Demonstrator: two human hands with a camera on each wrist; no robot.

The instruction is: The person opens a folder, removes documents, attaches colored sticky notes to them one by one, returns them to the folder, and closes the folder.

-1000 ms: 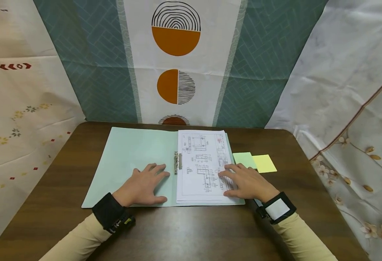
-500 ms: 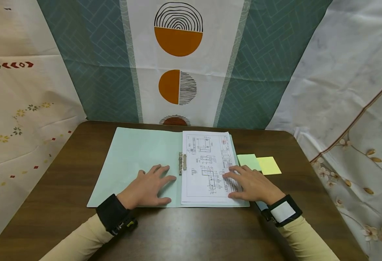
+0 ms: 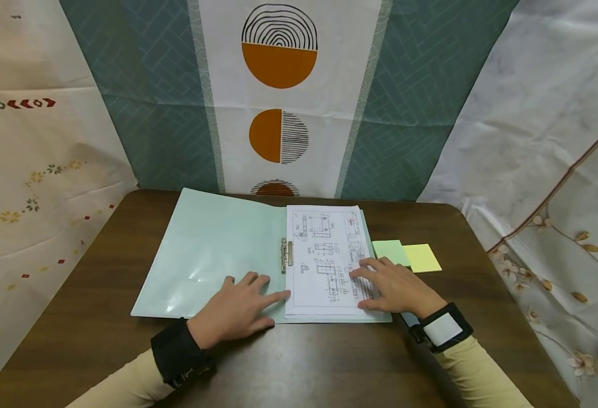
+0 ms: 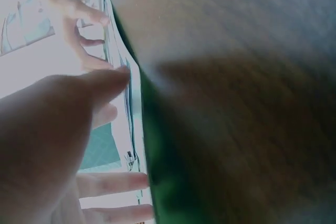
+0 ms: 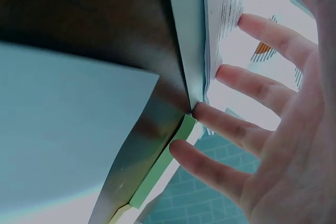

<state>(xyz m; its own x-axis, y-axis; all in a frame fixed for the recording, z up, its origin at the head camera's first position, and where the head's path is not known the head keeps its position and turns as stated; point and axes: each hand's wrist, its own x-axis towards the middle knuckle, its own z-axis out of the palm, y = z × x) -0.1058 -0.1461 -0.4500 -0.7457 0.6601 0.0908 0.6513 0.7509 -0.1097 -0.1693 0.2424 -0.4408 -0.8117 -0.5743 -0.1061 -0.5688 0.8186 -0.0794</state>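
A mint-green folder [image 3: 212, 243] lies open on the brown table, its left cover tilted up a little and catching glare. Printed technical drawings [image 3: 324, 226] are stacked on its right side, beside a metal clip [image 3: 284, 255] at the spine. My left hand [image 3: 240, 311] is at the lower part of the left cover, fingers spread, one fingertip reaching the left edge of the sheets. My right hand [image 3: 398, 289] rests with spread fingers on the lower right of the drawings. In the right wrist view its fingertips [image 5: 223, 72] touch the paper edge and folder rim.
Right of the folder lie a green sticky-note pad [image 3: 391, 252] and a yellow one [image 3: 422, 258]. A pale blue sheet or pad [image 3: 410, 319] sits partly hidden under the right wrist. Patterned cloth [image 3: 278, 68] hangs behind the table's far edge.
My left hand has slid right and slightly toward me, to the spine. The folder's left cover has risen from lying flat. My right hand stays in place on the drawings.
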